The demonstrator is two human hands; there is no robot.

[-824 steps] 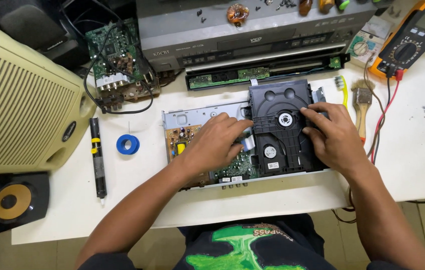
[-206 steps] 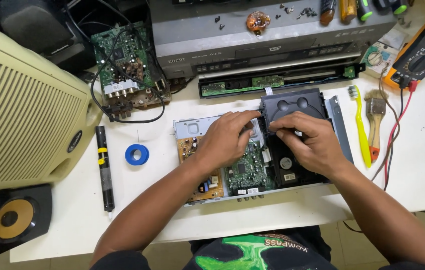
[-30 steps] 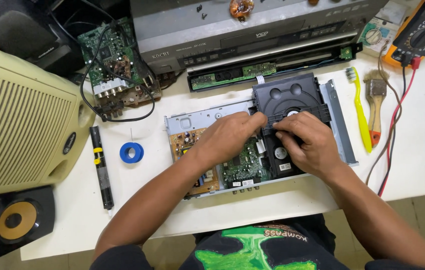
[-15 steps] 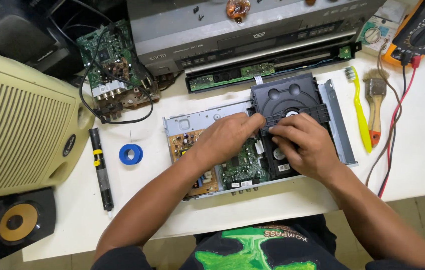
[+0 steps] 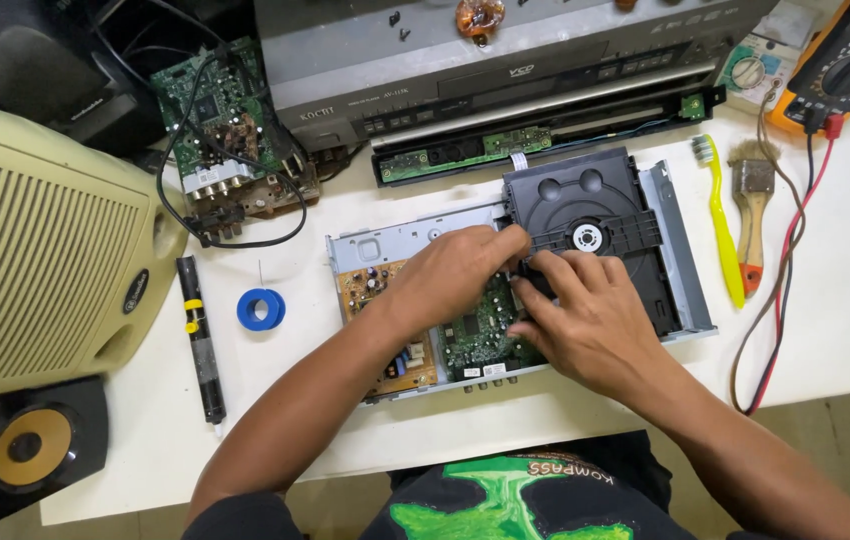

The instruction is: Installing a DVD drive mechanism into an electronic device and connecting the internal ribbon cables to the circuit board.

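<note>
An opened disc player chassis [image 5: 680, 290] lies on the white table, with a black disc drive [image 5: 595, 215] on its right half and a green circuit board [image 5: 475, 340] and a brown board [image 5: 370, 290] on its left. My left hand [image 5: 450, 275] reaches over the boards, and its fingertips grip the drive's left edge. My right hand [image 5: 590, 320] rests on the drive's lower left part, fingers bent into the gap between drive and green board. What those fingertips hold is hidden.
Behind the chassis stand a grey player [image 5: 505, 60] and its detached front panel [image 5: 545, 135]. A loose green board with cables [image 5: 220, 130], a black pen-like tool [image 5: 200, 335] and blue tape roll [image 5: 261, 309] lie left. Right: yellow toothbrush [image 5: 720, 225], paintbrush [image 5: 753, 215], multimeter [image 5: 845, 70]. Beige speaker [image 5: 35, 270] far left.
My right hand has slid down and left off the top of the drive, so the drive's round hub now shows. My left hand stays at the drive's left edge.
</note>
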